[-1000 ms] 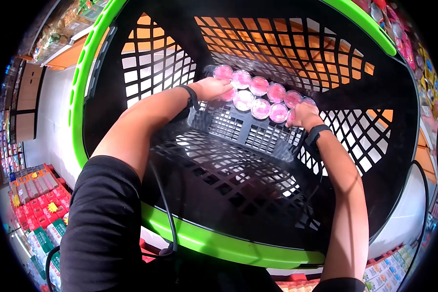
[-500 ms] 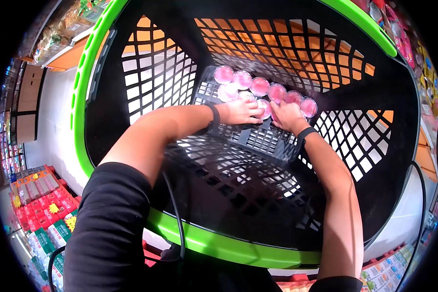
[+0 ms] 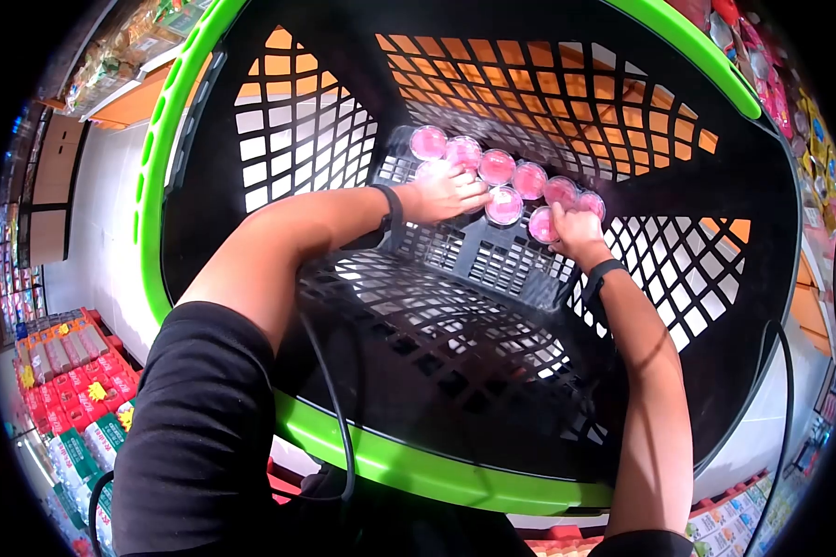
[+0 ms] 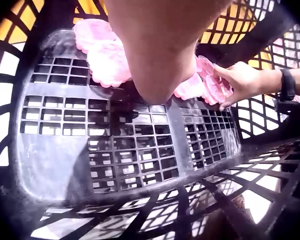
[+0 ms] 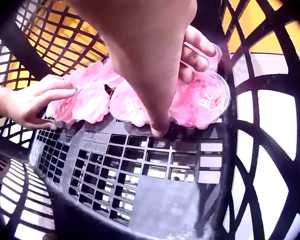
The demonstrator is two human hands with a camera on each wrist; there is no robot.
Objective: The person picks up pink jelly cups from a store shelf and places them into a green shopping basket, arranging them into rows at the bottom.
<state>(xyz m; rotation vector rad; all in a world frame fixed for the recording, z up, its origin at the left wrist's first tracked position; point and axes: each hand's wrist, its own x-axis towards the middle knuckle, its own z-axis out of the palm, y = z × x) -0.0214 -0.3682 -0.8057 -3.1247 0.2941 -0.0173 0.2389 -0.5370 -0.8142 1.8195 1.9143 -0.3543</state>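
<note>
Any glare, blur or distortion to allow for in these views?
Head view: fisheye bends the green rim, black corners, glare on pink containers; left wrist view: pink containers washed pale, near left hand looks soft; right wrist view: some gaps in the basket mesh blown white.

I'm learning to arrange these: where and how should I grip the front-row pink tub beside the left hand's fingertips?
Probably pinch its round rim, coming from above on the near side. The pink tub shows its round top, back-row tubs crowd its far edge, and basket floor shows along its near edge.
</note>
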